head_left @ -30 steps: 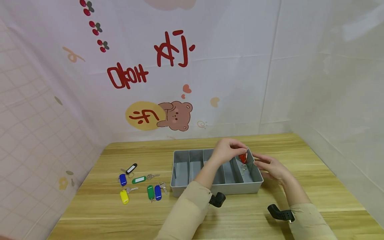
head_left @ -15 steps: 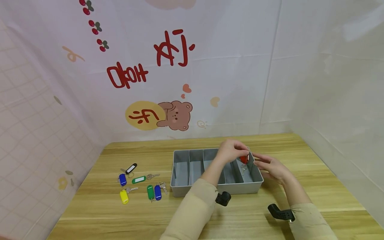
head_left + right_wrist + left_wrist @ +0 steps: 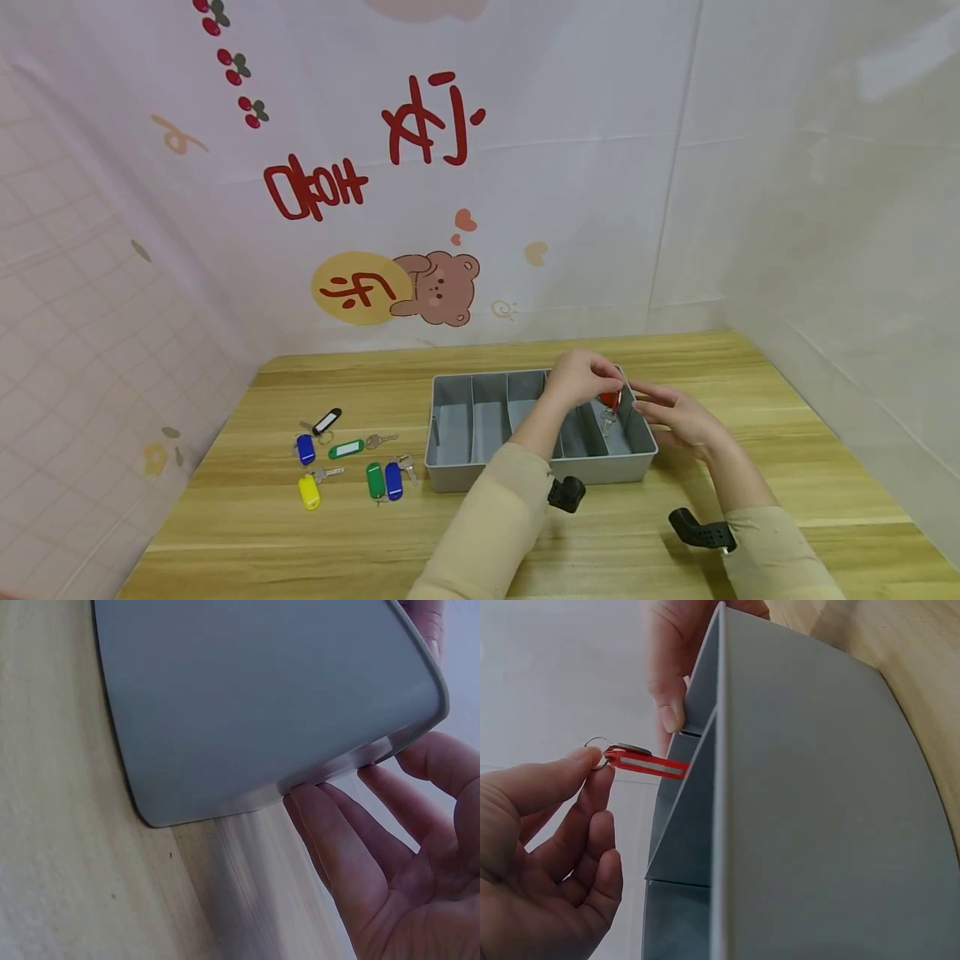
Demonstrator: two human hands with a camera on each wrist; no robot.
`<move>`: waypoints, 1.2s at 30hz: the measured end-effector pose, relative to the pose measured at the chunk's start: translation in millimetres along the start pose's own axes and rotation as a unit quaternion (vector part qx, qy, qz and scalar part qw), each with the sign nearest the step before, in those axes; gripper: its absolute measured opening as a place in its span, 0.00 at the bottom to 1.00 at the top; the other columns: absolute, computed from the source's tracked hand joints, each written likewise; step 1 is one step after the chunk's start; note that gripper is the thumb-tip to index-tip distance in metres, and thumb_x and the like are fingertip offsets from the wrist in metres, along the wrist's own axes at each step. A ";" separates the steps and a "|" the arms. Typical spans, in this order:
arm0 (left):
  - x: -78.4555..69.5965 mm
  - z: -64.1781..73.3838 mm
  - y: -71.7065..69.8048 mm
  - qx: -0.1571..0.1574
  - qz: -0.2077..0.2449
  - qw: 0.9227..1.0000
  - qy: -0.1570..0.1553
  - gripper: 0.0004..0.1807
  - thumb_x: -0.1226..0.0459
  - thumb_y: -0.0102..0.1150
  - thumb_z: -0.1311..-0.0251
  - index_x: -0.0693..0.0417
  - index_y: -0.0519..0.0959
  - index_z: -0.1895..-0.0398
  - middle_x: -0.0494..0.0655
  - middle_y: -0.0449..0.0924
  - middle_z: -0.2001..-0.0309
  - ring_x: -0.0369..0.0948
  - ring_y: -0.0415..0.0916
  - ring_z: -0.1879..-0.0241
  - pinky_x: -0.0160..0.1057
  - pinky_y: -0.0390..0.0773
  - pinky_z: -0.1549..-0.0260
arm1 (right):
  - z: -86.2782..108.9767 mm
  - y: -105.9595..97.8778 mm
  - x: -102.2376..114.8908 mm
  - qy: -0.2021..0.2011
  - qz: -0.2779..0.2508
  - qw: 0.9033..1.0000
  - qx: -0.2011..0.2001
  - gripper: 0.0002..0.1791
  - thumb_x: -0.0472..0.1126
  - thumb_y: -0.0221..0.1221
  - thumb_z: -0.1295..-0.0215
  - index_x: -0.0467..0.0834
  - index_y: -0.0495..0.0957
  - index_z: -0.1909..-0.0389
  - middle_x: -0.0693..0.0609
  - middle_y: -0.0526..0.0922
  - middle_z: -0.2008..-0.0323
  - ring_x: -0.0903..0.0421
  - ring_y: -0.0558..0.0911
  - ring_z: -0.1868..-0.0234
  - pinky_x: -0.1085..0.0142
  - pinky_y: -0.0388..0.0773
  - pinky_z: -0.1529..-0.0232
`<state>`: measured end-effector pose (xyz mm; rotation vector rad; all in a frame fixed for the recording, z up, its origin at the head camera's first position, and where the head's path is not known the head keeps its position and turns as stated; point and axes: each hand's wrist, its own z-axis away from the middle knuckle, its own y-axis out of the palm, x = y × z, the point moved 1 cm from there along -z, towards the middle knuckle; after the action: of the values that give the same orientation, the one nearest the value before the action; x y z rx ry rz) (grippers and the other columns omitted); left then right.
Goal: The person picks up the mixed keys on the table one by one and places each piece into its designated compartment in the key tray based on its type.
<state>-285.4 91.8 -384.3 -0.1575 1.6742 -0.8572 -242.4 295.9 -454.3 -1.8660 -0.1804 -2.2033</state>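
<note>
In the head view my left hand (image 3: 577,379) is over the far-right compartment of a grey divided box (image 3: 536,473). Its thumb and fingertips pinch the metal ring of a red key tag (image 3: 649,763), as the left wrist view shows. The tag points down into the compartment, and a silver key (image 3: 607,422) hangs with it. My right hand (image 3: 682,421) grips the box's right end. In the right wrist view several fingers press the outer wall (image 3: 262,712), and one digit hooks over the rim.
Left of the box lie a black key tag (image 3: 327,421), two blue tags (image 3: 393,481), two green tags (image 3: 346,449) and a yellow tag (image 3: 310,492), with several keys. The wooden table (image 3: 600,542) meets a printed white cloth (image 3: 585,167) behind.
My left hand has shifted slightly right and lower with the red key tag, which has turned more edge-on. My right hand has stayed at the box's end.
</note>
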 end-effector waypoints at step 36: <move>7.4 13.3 -2.6 -0.003 0.026 0.999 0.040 0.18 0.58 0.67 0.38 0.51 0.83 0.46 0.45 0.84 0.53 0.38 0.79 0.55 0.32 0.77 0.63 | 2.6 2.1 1.3 -0.003 -0.003 1.000 0.002 0.37 0.41 0.53 0.24 0.31 0.47 0.24 0.32 0.65 0.34 0.54 0.80 0.47 0.55 0.80 0.49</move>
<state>-276.6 80.0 -389.1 -0.0836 1.7486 -0.8298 -239.5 294.4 -452.7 -1.8718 -0.1910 -2.2000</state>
